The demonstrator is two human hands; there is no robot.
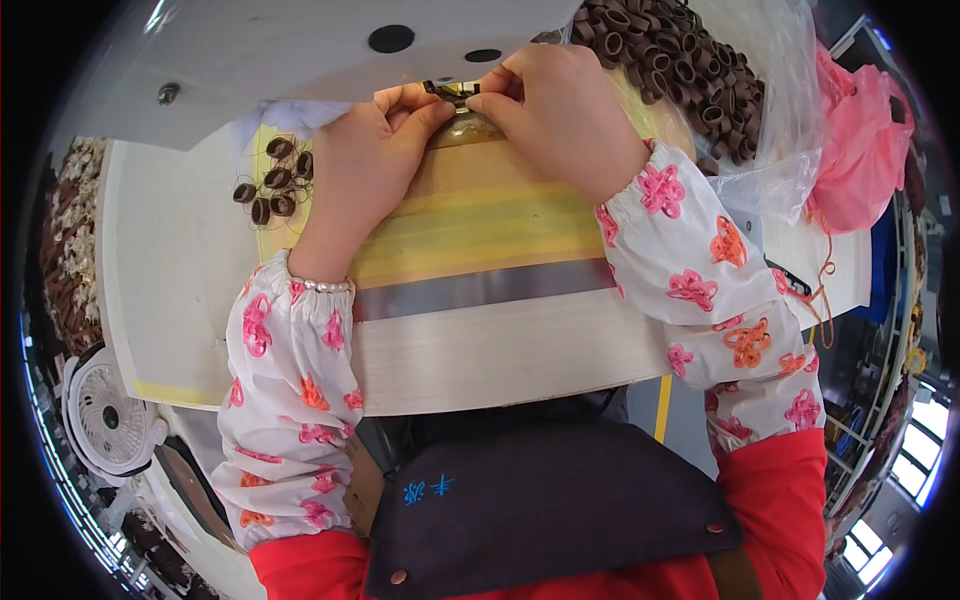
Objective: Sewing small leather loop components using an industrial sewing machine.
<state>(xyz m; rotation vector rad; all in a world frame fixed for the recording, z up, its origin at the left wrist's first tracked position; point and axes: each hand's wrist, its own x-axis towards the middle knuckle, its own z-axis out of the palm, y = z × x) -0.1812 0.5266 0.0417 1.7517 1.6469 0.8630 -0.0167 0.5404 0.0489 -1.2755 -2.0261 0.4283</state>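
Note:
A white sewing machine [270, 55] overhangs a pale work board [480, 350] with yellow strips on it. My left hand [385, 160] is at the small metal needle area [450, 92], its thumb and fingers pinched. My right hand [555, 125] pinches at the same spot from the right, thumb toward the left thumb. Whatever small piece they hold is too hidden to name. Several small dark brown rings [278, 178] with loose threads lie left of my left hand.
A big pile of brown rings [685, 75] sits in clear plastic at upper right, beside a pink plastic bag [855, 140] and hanging orange cord [828, 290]. A white fan [108, 415] stands at lower left. A white cloth [285, 118] lies by the machine.

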